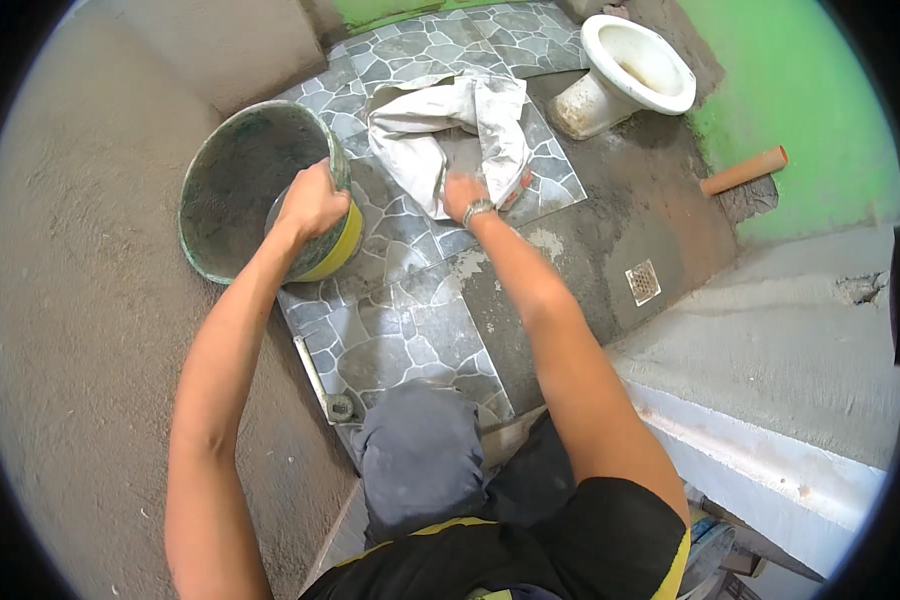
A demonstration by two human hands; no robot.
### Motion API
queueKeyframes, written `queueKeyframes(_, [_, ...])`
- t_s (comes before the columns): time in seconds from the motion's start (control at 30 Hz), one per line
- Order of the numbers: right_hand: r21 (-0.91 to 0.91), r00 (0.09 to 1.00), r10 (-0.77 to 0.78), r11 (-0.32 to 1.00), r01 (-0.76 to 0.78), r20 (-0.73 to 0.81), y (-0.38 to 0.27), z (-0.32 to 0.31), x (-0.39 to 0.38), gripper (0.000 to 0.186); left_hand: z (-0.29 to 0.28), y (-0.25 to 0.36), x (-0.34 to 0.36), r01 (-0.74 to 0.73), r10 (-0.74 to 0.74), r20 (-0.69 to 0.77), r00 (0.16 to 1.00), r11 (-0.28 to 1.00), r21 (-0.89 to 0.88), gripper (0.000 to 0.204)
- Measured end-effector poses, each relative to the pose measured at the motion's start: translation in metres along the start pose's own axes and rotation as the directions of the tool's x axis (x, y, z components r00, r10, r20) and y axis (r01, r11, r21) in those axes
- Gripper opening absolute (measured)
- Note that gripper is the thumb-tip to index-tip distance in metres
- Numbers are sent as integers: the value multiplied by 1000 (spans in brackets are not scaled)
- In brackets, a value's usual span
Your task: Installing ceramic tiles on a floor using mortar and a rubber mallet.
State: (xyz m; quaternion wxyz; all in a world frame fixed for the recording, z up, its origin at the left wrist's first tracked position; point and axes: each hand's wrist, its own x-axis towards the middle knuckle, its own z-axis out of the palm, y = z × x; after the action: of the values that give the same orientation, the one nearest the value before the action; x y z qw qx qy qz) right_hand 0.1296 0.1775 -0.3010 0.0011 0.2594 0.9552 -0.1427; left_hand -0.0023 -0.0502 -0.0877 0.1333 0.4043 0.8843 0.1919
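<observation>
My left hand (pixel 313 205) grips the rim of a large, cement-stained green bucket (pixel 230 200) at the left, tilted so its grimy inside shows. A yellow container (pixel 335 250) shows below my hand, against the bucket. My right hand (pixel 465 195) is at the near opening of a crumpled white sack (pixel 500 120) on the grey stone-pattern tiles (pixel 390 330). Its fingers are bent and partly hidden, so what they hold cannot be made out. A small red object (pixel 523 182) lies just right of this hand, partly under the sack.
A white toilet bowl (pixel 585 105) stands at the back right. An orange pipe (pixel 740 172) juts from the green wall (pixel 790 120). A square drain (pixel 642 283) sits in bare cement floor. A white pipe with a round fitting (pixel 320 385) lies beside a rough wall (pixel 90 300) at left.
</observation>
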Motion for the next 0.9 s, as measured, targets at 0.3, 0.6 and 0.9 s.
queueKeyframes(0.3, [-81, 959, -264, 963, 256, -101, -27, 54, -52, 26, 0, -12, -1, -9, 9, -19, 1000, 1000, -11, 40])
queueKeyframes(0.6, [-48, 979, -30, 998, 41, 200, 35, -20, -4, 30, 3, -7, 3, -24, 24, -22, 999, 999, -34, 39])
queueKeyframes(0.9, [153, 973, 75, 982, -110, 218, 54, -28, 63, 55, 2, 15, 4, -47, 46, -13, 999, 998, -45, 41])
